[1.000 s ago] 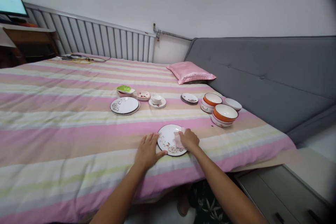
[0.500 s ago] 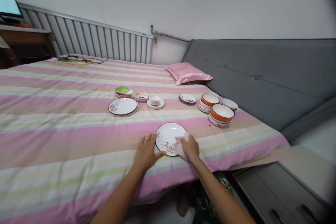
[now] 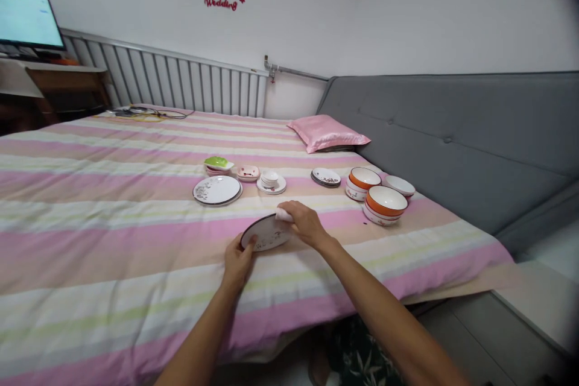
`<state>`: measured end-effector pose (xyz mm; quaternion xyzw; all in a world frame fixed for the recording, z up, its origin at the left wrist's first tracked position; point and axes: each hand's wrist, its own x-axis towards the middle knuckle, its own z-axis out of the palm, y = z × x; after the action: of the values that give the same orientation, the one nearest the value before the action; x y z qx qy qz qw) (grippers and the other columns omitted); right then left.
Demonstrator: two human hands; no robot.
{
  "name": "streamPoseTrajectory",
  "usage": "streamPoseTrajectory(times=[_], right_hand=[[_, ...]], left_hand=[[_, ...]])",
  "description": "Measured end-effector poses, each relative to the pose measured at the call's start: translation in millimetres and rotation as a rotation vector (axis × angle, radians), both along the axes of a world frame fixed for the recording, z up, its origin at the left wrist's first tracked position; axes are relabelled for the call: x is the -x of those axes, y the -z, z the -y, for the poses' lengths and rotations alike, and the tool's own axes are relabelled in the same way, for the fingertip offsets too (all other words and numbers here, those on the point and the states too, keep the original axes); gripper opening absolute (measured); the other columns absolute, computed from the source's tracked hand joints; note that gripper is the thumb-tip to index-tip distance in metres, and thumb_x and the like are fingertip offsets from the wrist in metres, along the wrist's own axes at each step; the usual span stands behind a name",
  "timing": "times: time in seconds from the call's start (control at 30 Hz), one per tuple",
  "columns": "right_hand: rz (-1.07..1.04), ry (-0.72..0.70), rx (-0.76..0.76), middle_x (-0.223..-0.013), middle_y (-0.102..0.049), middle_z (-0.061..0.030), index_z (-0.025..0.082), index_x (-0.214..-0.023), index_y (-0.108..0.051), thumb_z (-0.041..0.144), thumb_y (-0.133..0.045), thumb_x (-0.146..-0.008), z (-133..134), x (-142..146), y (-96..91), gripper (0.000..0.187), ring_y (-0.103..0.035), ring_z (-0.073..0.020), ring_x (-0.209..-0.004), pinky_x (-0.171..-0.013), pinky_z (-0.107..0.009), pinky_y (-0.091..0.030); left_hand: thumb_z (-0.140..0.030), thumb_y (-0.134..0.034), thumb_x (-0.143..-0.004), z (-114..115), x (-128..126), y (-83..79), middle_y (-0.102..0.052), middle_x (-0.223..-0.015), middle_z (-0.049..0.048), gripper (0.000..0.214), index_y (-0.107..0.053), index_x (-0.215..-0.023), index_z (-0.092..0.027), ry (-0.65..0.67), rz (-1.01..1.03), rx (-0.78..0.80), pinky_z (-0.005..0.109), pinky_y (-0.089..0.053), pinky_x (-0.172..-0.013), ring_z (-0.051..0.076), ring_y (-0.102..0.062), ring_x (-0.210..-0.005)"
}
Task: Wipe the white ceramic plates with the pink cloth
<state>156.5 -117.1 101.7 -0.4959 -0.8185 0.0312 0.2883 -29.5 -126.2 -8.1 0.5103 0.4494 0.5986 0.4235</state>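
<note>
A white plate point(image 3: 268, 235) with a dark rim and a flower pattern is tilted up over the striped bedspread. My left hand point(image 3: 239, 260) grips its left edge, thumb on the upper face and fingers underneath. At the plate's far right rim, my right hand point(image 3: 305, 223) is closed around a pale pink cloth point(image 3: 283, 215), which presses against the edge. Most of the cloth is hidden by the fingers. Beyond the plate, two stacked larger plates point(image 3: 217, 190) lie to the left, and small white dishes point(image 3: 270, 178) sit on a stack of saucers point(image 3: 271, 189).
Orange-and-white bowls point(image 3: 385, 201) are stacked at the right, beside dark-rimmed small plates point(image 3: 325, 177). Pink dishes point(image 3: 248, 173) and a green leaf-shaped dish point(image 3: 218, 163) stand farther left. A pink pillow point(image 3: 328, 132) lies near the grey headboard point(image 3: 452, 139). Cables point(image 3: 151, 113) lie at the back.
The plate has been lifted off the bed and tilted, now gripped by my left hand, which earlier lay open at its edge. My right hand has moved with the cloth from the plate's face to its far rim.
</note>
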Motion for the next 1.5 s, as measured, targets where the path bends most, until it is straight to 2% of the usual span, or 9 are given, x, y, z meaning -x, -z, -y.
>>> streamPoseTrajectory(times=[0.2, 0.43, 0.6, 0.73, 0.97, 1.1, 1.23, 1.33, 1.5], right_hand=[[0.061, -0.196, 0.022, -0.108, -0.062, -0.0050, 0.023, -0.110, -0.056, 0.046, -0.059, -0.078, -8, 3, -8.8, 0.040, -0.055, -0.0207, -0.098, -0.083, -0.030, -0.041], [0.019, -0.215, 0.018, -0.115, -0.060, -0.0039, 0.024, -0.114, -0.055, 0.056, -0.072, -0.059, -7, 0, -42.4, 0.066, -0.052, -0.0230, -0.105, -0.088, -0.032, -0.040], [-0.031, -0.354, -0.030, -0.118, -0.059, -0.0015, 0.025, -0.112, -0.057, 0.053, -0.054, -0.080, -10, 20, -66.7, 0.043, -0.051, -0.0194, -0.109, -0.092, -0.031, -0.036], [0.087, -0.364, -0.047, -0.102, -0.067, -0.0002, 0.023, -0.101, -0.064, 0.044, -0.035, -0.093, -19, 38, -73.7, 0.036, -0.056, -0.0165, -0.095, -0.085, -0.029, -0.035], [0.259, -0.364, 0.006, -0.092, -0.070, -0.0008, 0.026, -0.090, -0.070, 0.057, -0.052, -0.080, -26, 51, -58.2, 0.037, -0.053, -0.0204, -0.092, -0.082, -0.034, -0.027], [0.250, -0.357, 0.064, -0.094, -0.070, -0.0024, 0.024, -0.093, -0.069, 0.047, -0.042, -0.090, -29, 56, -42.0, 0.035, -0.055, -0.0193, -0.096, -0.085, -0.034, -0.026], [0.040, -0.287, -0.115, -0.110, -0.064, -0.0056, 0.019, -0.106, -0.061, 0.043, -0.047, -0.089, -25, 56, -40.5, 0.033, -0.052, -0.0189, -0.105, -0.090, -0.033, -0.028], [-0.034, -0.270, -0.174, -0.109, -0.064, -0.0069, 0.017, -0.105, -0.060, 0.046, -0.050, -0.086, -15, 52, -41.5, 0.035, -0.053, -0.0191, -0.105, -0.093, -0.033, -0.029], [0.229, -0.365, 0.005, -0.114, -0.063, -0.0080, 0.022, -0.118, -0.054, 0.048, -0.061, -0.078, -2, 43, -32.0, 0.049, -0.055, -0.0236, -0.106, -0.088, -0.035, -0.035]], left_hand=[[-0.047, -0.060, -0.073, -2, 4, -4.0, -0.071, -0.099, 0.0097, 0.045, -0.066, -0.103, -0.012, 0.067, 0.031, 0.054, 0.040, -0.050, -0.081, 0.027, -0.064, -0.093], [-0.048, -0.058, -0.075, -5, 3, -7.5, -0.071, -0.099, 0.0103, 0.046, -0.065, -0.103, -0.012, 0.111, 0.046, 0.065, 0.042, -0.050, -0.082, 0.028, -0.064, -0.094], [-0.042, -0.060, -0.073, -4, 6, 1.0, -0.072, -0.093, 0.0085, 0.041, -0.066, -0.101, -0.013, 0.127, 0.041, 0.045, 0.041, -0.050, -0.083, 0.027, -0.064, -0.092], [-0.038, -0.059, -0.073, -3, 6, 4.0, -0.072, -0.091, 0.0085, 0.035, -0.067, -0.096, -0.013, 0.136, 0.021, 0.024, 0.040, -0.049, -0.082, 0.026, -0.064, -0.091], [-0.040, -0.053, -0.079, -2, 7, -1.5, -0.071, -0.093, 0.0067, 0.034, -0.067, -0.094, -0.013, 0.125, -0.024, -0.005, 0.037, -0.047, -0.084, 0.024, -0.063, -0.091], [-0.040, -0.054, -0.078, -2, 8, -1.1, -0.071, -0.094, 0.0064, 0.034, -0.067, -0.095, -0.014, 0.103, -0.036, -0.012, 0.037, -0.047, -0.084, 0.024, -0.063, -0.090], [-0.039, -0.053, -0.078, -3, 8, -0.8, -0.071, -0.096, 0.0070, 0.036, -0.067, -0.099, -0.013, 0.105, -0.032, -0.016, 0.038, -0.046, -0.086, 0.025, -0.063, -0.092], [-0.039, -0.052, -0.079, -2, 9, -0.8, -0.071, -0.095, 0.0073, 0.036, -0.067, -0.099, -0.014, 0.112, -0.027, -0.016, 0.038, -0.047, -0.085, 0.025, -0.063, -0.090], [-0.038, -0.055, -0.078, -2, 9, 0.2, -0.070, -0.096, 0.0077, 0.034, -0.067, -0.099, -0.014, 0.115, -0.026, -0.020, 0.037, -0.047, -0.085, 0.025, -0.062, -0.092]])
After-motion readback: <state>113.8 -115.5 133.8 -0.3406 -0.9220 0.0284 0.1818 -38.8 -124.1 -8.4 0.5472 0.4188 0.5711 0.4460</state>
